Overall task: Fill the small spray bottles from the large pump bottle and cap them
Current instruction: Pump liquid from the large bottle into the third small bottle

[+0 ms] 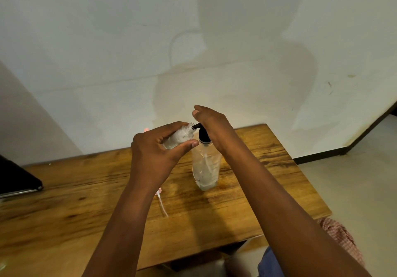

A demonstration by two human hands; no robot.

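Small spray bottle [179, 137] in left hand [154, 150], tilted at pump nozzle [196, 126] under right hand [212, 126].

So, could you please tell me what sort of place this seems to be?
Probably a plain room in a home or small workspace: a wooden table stands against a scuffed, pale painted wall, above a light floor with dark skirting.

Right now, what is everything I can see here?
Small spray bottle: one, clear, tilted, mouth at the pump spout.
Large pump bottle: one, clear with a black pump, upright on the table.
Spray cap with tube: one, pinkish-white, lying on the table.
Table: one, brown wood.
Dark flat object: one, black, table's left edge.
Hands: left hand grips the small bottle; right hand rests on the pump.
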